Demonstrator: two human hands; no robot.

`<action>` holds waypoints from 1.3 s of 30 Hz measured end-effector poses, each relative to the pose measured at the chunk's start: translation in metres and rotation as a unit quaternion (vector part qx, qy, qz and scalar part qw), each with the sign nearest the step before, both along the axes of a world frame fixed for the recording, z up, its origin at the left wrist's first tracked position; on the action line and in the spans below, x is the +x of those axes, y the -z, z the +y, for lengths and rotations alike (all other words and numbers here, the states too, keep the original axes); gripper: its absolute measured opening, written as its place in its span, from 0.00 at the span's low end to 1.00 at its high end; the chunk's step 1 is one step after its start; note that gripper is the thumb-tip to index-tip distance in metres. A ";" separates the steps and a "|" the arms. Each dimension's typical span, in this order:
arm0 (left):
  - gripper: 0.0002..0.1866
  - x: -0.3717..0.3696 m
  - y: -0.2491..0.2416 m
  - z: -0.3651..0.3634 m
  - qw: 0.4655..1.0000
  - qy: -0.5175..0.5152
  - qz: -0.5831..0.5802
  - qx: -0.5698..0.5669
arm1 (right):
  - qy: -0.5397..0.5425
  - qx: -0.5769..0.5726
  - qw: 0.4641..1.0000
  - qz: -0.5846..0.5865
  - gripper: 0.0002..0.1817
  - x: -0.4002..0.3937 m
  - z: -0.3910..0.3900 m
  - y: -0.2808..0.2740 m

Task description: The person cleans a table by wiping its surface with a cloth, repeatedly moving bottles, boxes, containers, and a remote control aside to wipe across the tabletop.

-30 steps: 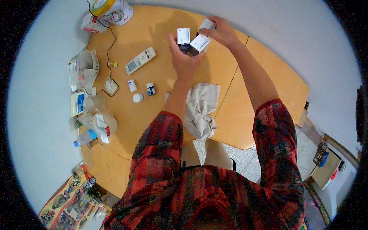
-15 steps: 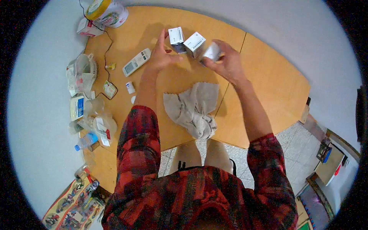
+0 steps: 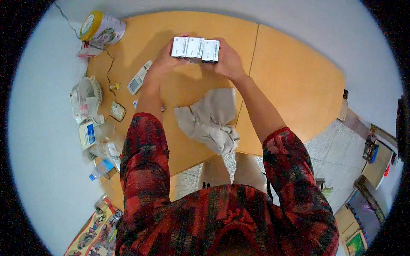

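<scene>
Three small white boxes (image 3: 194,47) with printed labels stand side by side in a row near the far edge of the table. My left hand (image 3: 167,56) wraps the row's left end. At the opposite end, my right hand (image 3: 229,62) grips the rightmost box, so the row is squeezed between both hands. Dark sides of the boxes show under their white tops. Closer to my body lies a crumpled beige cloth (image 3: 209,117). A white remote control (image 3: 139,80) rests left of my left forearm, partly covered by it.
A tub with a yellow lid (image 3: 104,29) stands at the far left. Along the left edge are a white basket (image 3: 95,94), a thin cable, a blue-and-white box (image 3: 87,133) and a plastic bottle (image 3: 101,170). A seam crosses the wooden table (image 3: 294,85).
The right-hand box has been brought left against the other two, and the three now line up. Both hands have closed on the row's ends. The camera view has shifted slightly.
</scene>
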State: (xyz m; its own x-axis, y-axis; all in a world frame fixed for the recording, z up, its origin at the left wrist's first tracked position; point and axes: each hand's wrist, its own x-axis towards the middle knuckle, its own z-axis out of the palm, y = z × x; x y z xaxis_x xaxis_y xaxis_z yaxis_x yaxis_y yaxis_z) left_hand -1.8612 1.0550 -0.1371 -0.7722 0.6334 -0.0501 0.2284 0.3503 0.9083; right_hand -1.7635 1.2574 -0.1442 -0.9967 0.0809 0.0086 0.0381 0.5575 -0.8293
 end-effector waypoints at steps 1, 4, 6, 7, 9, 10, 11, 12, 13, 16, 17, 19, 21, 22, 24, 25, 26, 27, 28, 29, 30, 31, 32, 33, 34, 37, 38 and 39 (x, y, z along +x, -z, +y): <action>0.37 -0.002 0.006 -0.003 1.000 0.009 0.000 -0.001 | 0.009 -0.001 1.000 0.000 0.38 0.000 0.003 -0.001; 0.35 0.012 -0.001 0.006 0.998 0.024 -0.036 -0.036 | -0.012 -0.030 0.999 0.000 0.31 0.004 0.014 -0.002; 0.35 0.038 -0.024 0.034 0.993 0.003 -0.105 -0.052 | -0.024 -0.056 0.994 0.089 0.34 0.015 0.028 0.011; 0.35 0.042 -0.019 0.042 0.993 0.027 -0.109 -0.042 | -0.014 -0.072 0.994 0.084 0.33 0.028 0.038 0.011; 0.34 0.040 -0.005 0.056 0.995 0.087 0.039 -0.040 | 0.021 -0.074 0.994 0.080 0.33 0.063 0.071 -0.001; 0.34 0.050 -0.020 0.082 0.994 0.097 0.042 -0.036 | 0.033 -0.092 0.992 0.081 0.33 0.073 0.084 -0.008; 0.34 0.065 -0.031 0.110 0.994 0.096 0.037 -0.042 | 0.041 -0.090 0.991 0.085 0.33 0.086 0.103 -0.016; 0.35 0.081 -0.042 0.140 0.994 0.093 0.033 -0.047 | 0.054 -0.101 0.990 0.077 0.32 0.101 0.128 -0.025; 0.35 0.090 -0.041 0.166 0.993 0.100 0.037 -0.045 | 0.068 -0.112 0.989 0.067 0.30 0.116 0.151 -0.032; 0.37 0.113 -0.038 0.255 0.986 0.135 -0.046 0.087 | 0.098 -0.034 0.991 0.080 0.32 0.151 0.234 -0.049; 0.37 0.122 -0.043 0.286 0.985 0.143 -0.024 0.091 | 0.109 -0.016 0.990 0.092 0.33 0.163 0.261 -0.055; 0.37 0.139 -0.051 0.342 0.984 0.151 -0.003 0.099 | 0.136 -0.018 0.985 0.109 0.34 0.181 0.312 -0.056; 0.36 0.149 -0.057 0.389 0.983 0.153 0.079 0.061 | 0.167 -0.023 0.982 0.082 0.34 0.195 0.356 -0.054; 0.36 0.152 -0.056 0.410 0.982 0.158 0.081 0.061 | 0.165 -0.003 0.983 0.085 0.34 0.200 0.376 -0.059; 0.36 0.153 -0.051 0.445 0.978 0.186 0.067 0.060 | 0.147 -0.004 0.985 0.089 0.33 0.204 0.409 -0.063; 0.36 0.152 -0.044 0.458 0.977 0.193 0.067 0.058 | 0.153 -0.006 0.984 0.090 0.33 0.205 0.418 -0.061; 0.36 0.153 -0.038 0.469 0.976 0.193 0.032 0.094 | 0.165 -0.031 0.984 0.067 0.33 0.206 0.427 -0.059; 0.36 0.153 -0.028 0.479 0.973 0.192 -0.004 0.130 | 0.176 -0.056 0.982 0.043 0.32 0.208 0.434 -0.060; 0.36 0.152 -0.014 0.488 0.972 0.195 -0.003 0.129 | 0.165 -0.061 0.984 0.029 0.35 0.204 0.445 -0.047; 0.37 0.150 0.000 0.493 0.978 0.187 0.018 0.086 | 0.166 -0.065 0.983 0.031 0.35 0.204 0.451 -0.033; 0.38 0.149 0.006 0.495 0.982 0.177 0.040 0.041 | 0.166 -0.061 0.984 0.038 0.36 0.203 0.453 -0.023; 0.38 0.147 0.012 0.497 0.983 0.177 0.042 0.035 | 0.164 -0.056 0.984 0.046 0.38 0.200 0.457 -0.013; 0.40 0.147 0.017 0.498 0.985 0.167 0.020 0.038 | 0.162 -0.061 0.984 0.048 0.38 0.196 0.461 -0.007; 0.43 0.148 0.018 0.498 0.987 0.155 -0.003 0.042 | 0.154 -0.095 0.983 0.038 0.41 0.195 0.465 -0.002; 0.43 0.148 0.019 0.496 0.988 0.149 -0.003 0.037 | 0.143 -0.129 0.981 0.026 0.44 0.195 0.467 0.003; 0.46 0.141 0.018 0.500 0.984 0.170 0.006 0.054 | 0.154 -0.081 0.974 0.145 0.42 0.193 0.459 0.007; 0.48 0.141 0.021 0.503 0.980 0.173 0.072 0.060 | 0.198 -0.068 0.971 0.111 0.42 0.195 0.456 0.005; 0.51 0.143 0.025 0.502 0.974 0.171 0.137 0.058 | 0.236 -0.058 0.967 0.077 0.41 0.198 0.452 0.006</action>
